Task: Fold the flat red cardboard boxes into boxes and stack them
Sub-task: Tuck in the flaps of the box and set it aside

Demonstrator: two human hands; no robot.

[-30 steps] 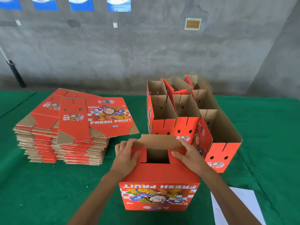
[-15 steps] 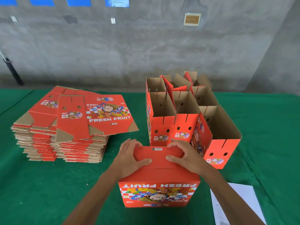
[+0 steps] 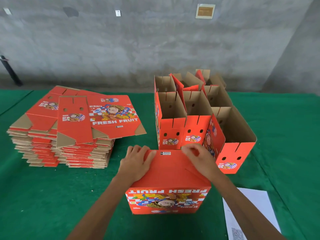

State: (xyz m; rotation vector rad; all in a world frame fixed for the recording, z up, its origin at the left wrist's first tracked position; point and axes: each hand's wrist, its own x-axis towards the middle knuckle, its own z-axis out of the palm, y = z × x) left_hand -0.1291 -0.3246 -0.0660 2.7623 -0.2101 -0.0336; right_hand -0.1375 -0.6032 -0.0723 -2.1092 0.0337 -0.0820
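Fingers of left hand: the left hand (image 3: 136,164) lies flat on the left part of the closed flap, fingers straight and together, pressing the cardboard down and holding nothing.
Fingers of right hand: the right hand (image 3: 199,157) is at the far right corner of the same flap; its fingers are bent, but blur hides whether they pinch the edge or only push it, so one cannot tell.
Box in work: the red box (image 3: 168,187) stands upside down just in front of the person, on the green table (image 3: 43,196); the words FRESH FRUIT read inverted on its near wall.
Key relation: the box is directly under both hands, its long axis runs left to right, and each hand sits about equally near to its own end.
Step in hand: probably the locking of the bottom flaps; the top surface looks almost closed.
Next move: the box likely must be turned over and carried forward and right.
Finished boxes: the folded boxes (image 3: 197,118) stand open in rows just behind, near the right hand.
Flat stock: the flat stack (image 3: 69,129) is on the left, well apart.
Other: a white paper (image 3: 251,212) lies beside the right forearm.
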